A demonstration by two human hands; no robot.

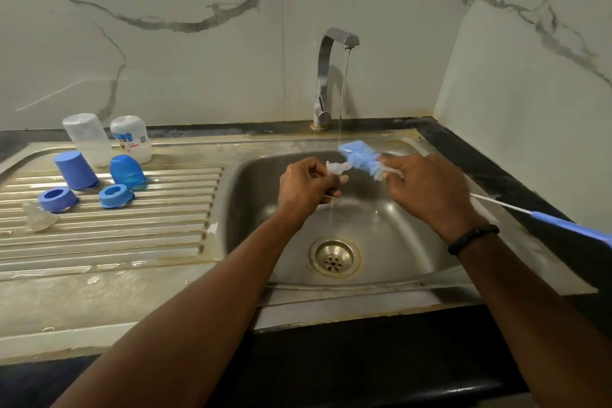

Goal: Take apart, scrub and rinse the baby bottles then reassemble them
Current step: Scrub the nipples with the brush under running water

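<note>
Left hand [306, 187]: we pinch a clear teat [335, 168] in curled fingers over the basin. Right hand [427, 189]: we grip the brush [362, 157] just behind its blue bristles, the wire stem and blue handle trailing off to the right. Bristle head: under a thin stream from the tap [331, 76], its near end touching the teat.

Step in hand, as we judge it: scrubbing and rinsing this teat. Next move likely calls for working the bristles into the teat's hollow with small turns, a firm pinch and light pressure, since soft wet silicone slips easily.

Sink [397, 242]: steel, open drain directly below our hands; a dropped teat would land near it.

Drainboard, left, well apart from the hands:
- two clear bottles [86, 139], upside down, at the back
- two blue caps [75, 169], in front of them
- two blue rings [57, 199], nearer us
- second teat [39, 217], at the near left

Obstructions: none between hands and drainboard. Reassembly not yet begun.
</note>
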